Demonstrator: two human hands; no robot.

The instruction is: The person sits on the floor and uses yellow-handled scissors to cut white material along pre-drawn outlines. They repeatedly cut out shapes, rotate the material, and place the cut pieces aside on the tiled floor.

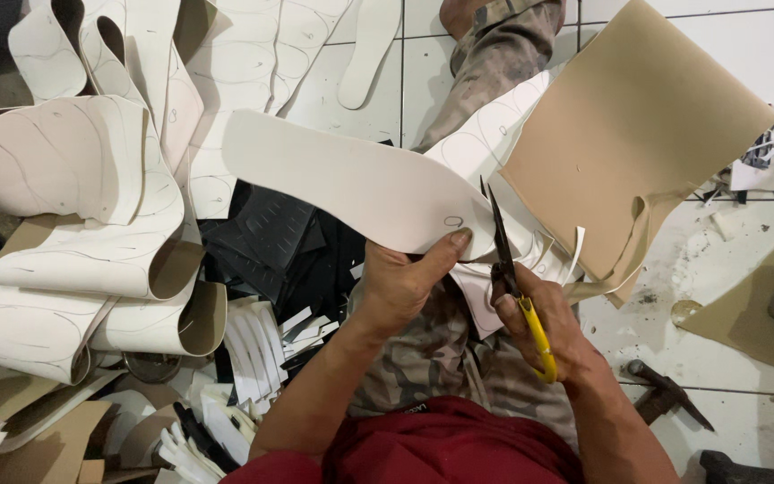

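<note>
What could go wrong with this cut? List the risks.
1. The left hand grips the white insole-shaped piece with its thumb close beside the blades of the yellow-handled scissors; a slip could nick it.
2. The large tan-backed sheet hangs unsupported beyond the cut, so its weight might pull the blades off the drawn outline.
3. The right hand works above the lap, so the points could slip downward.

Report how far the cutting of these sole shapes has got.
Done: one cut white sole piece lies on the tiled floor. In hand: the left hand holds a sole-shaped piece while the right hand works yellow-handled scissors along its edge. Left: curled traced sheets sit uncut.
</note>
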